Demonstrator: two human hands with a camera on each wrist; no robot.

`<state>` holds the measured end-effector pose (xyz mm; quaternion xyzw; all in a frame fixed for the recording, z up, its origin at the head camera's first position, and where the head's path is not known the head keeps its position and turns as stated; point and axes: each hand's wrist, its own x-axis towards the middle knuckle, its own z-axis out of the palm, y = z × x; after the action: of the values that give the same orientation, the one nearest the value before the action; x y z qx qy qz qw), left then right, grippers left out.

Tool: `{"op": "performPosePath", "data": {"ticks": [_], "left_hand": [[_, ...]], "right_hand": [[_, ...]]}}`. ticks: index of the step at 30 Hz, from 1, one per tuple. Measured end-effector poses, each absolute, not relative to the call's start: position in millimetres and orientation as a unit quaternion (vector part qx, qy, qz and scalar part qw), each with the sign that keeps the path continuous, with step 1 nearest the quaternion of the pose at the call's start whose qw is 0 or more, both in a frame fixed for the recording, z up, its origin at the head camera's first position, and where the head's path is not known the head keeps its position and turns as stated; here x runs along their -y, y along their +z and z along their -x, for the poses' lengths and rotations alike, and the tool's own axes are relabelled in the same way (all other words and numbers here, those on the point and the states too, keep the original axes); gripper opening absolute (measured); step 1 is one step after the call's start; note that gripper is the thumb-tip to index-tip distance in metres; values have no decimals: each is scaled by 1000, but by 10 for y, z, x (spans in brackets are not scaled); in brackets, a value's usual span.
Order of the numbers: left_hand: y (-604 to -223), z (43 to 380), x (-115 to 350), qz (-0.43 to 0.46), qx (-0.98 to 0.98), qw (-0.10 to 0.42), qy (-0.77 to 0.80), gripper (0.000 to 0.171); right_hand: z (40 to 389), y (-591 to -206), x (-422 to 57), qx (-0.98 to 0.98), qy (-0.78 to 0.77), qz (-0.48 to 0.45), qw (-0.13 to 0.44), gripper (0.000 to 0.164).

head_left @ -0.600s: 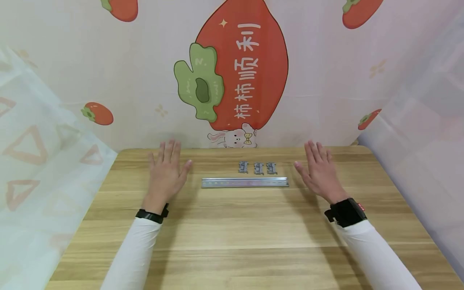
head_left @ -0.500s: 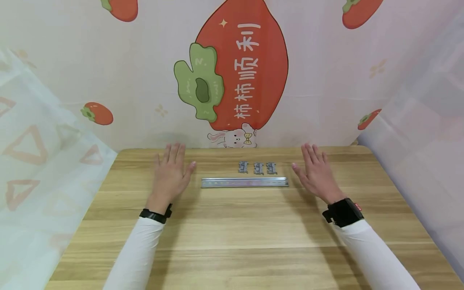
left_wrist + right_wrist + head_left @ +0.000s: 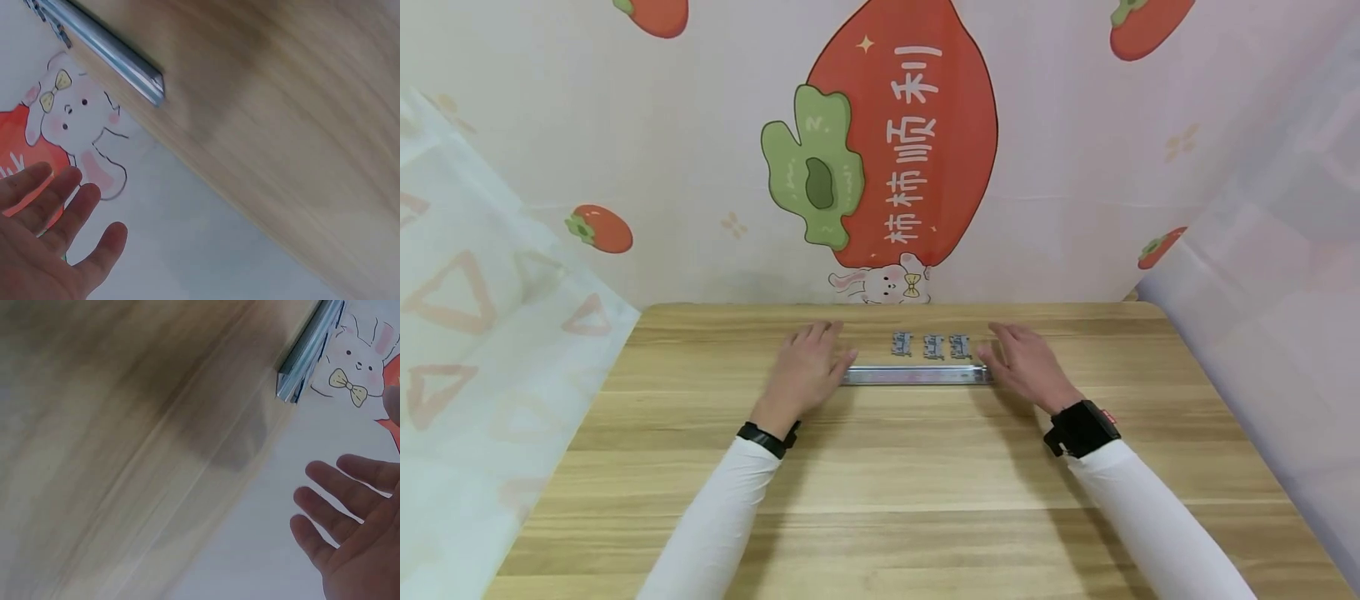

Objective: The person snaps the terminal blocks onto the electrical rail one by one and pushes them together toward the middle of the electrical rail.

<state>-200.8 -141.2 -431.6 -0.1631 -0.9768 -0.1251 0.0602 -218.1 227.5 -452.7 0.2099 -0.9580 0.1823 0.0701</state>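
Note:
A silvery slotted DIN rail (image 3: 917, 376) lies flat across the table. Three small grey terminal blocks (image 3: 933, 347) sit in a row just behind it. My left hand (image 3: 807, 367) hovers at the rail's left end and hides that end in the head view. Over the right end is my right hand (image 3: 1026, 364), its thumb near the rail's tip. Fingers of both hands are spread and slightly bent, holding nothing. In the left wrist view, the hand (image 3: 53, 244) is apart from the rail (image 3: 119, 56); likewise the hand (image 3: 356, 519) in the right wrist view.
The wood-grain table (image 3: 895, 500) ends at a white backdrop (image 3: 1060, 167) printed with a large persimmon and a rabbit. Pale sheets hang at the left (image 3: 497, 292) and right (image 3: 1277, 275) sides of the table.
Both hands have moved inward toward the rail's ends, the left one farther, and their fingers have bent somewhat. The rail and the terminal blocks remain in place.

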Motion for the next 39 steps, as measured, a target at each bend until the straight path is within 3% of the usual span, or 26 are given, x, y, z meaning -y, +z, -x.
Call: {"op": "performPosePath", "data": {"ticks": [10,20,39], "left_hand": [[-4405,2019,1149,196,972,44,-121,55],[-4515,2053,950,214,971,7,-105,55],[-4483,2063,834,240,965,-52,-92,57]], "right_hand": [[2401,-4440,-2056,955,184,-230,26,48],[2694,-4350,-1897,955,166,-239,-52,50],[2786,-4292,-1748,955,121,-247,-110,46]]}}
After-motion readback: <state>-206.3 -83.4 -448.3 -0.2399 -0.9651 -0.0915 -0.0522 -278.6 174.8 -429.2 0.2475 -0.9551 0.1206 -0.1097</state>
